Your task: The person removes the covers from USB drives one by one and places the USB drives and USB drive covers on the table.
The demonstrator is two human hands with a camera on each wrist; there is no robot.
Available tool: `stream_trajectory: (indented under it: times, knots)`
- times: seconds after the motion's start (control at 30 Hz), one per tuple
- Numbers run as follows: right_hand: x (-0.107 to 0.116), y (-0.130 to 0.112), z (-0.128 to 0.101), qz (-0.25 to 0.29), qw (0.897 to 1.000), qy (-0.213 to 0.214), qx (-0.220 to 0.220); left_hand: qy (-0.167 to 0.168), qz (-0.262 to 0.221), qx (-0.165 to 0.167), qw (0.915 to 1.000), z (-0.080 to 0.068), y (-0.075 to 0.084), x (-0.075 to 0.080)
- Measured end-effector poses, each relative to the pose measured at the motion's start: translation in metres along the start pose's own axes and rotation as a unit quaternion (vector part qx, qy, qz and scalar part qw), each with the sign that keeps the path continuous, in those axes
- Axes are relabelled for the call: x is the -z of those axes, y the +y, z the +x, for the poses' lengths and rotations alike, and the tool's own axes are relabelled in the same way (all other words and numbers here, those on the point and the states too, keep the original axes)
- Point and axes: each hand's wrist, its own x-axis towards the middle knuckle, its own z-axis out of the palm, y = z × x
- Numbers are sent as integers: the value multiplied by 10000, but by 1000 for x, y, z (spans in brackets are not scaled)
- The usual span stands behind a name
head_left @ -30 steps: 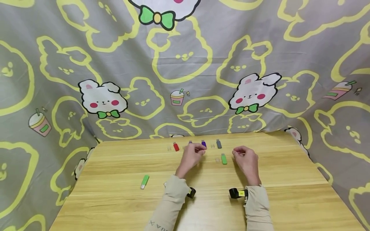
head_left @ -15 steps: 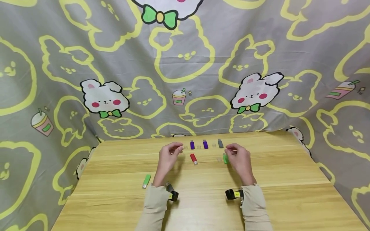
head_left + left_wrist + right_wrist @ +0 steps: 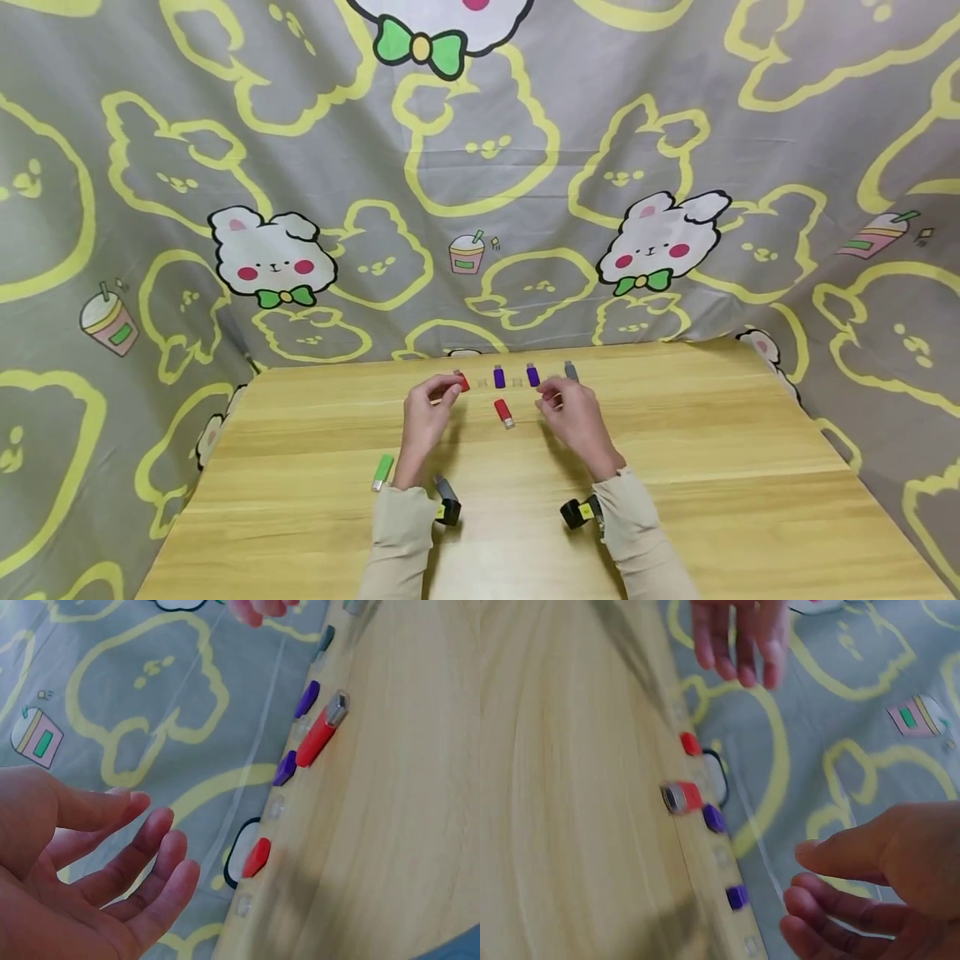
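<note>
At the middle of the head view, on the wooden table [image 3: 675, 500], I am keeping both hands low over a small group of USB sticks. Between my hands an uncapped red USB stick [image 3: 502, 412] is lying alone, with its metal plug [image 3: 509, 423] pointing toward me and a little to the right of the frame, so its long axis is running from the far side to the near side, slightly slanted. My left hand [image 3: 423, 414] is hovering at the left of it and my right hand [image 3: 573, 417] at the right; both seem about equally near, and I cannot tell which one is closer. In the left wrist view my left fingers [image 3: 142, 855] are hanging loosely spread and are holding nothing. In the right wrist view my right fingers [image 3: 832, 896] are half curled with the thumb apart; I am seeing nothing between them, though the picture is blurred.

Behind the red stick, toward the upper part of the table, a row is lying along the far edge: a second red stick [image 3: 464, 382] just beside my left fingertips, two purple sticks [image 3: 498, 377], and a grey stick [image 3: 571, 371] near my right fingertips. A green stick [image 3: 383, 472] is lying apart at the lower left, close to my left sleeve [image 3: 397, 533]. A rabbit-print cloth [image 3: 480, 183] is hanging behind.
</note>
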Motion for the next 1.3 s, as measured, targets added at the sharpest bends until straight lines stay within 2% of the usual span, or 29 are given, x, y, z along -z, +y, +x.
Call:
stream_trajectory:
  times: [0.23,0.43,0.67,0.9,1.0,1.17,1.3]
  knots:
    - [-31,-16,14,-258,9958,-866,129,-91,-217,25,9997,1,0,4]
    - [-49,-26,23,-778,9915,-1032,158,-4,-118,-31,9999,3,0,5]
    - [-57,-28,27,-1136,9871,-1120,162,-52,-36,-13,10000,2,-5,3]
    - [-58,-27,25,-828,9845,-1548,39,-10,-7,-43,10000,0,-3,9]
    - [-55,-26,23,-671,9856,-1549,-15,-61,-20,-42,10000,0,1,9]
    - [-43,-24,20,25,9914,-1264,-334,-158,-49,-39,9999,0,3,6]
    - [-26,-20,18,699,9933,-805,-445,-250,-157,-51,9996,0,5,5]
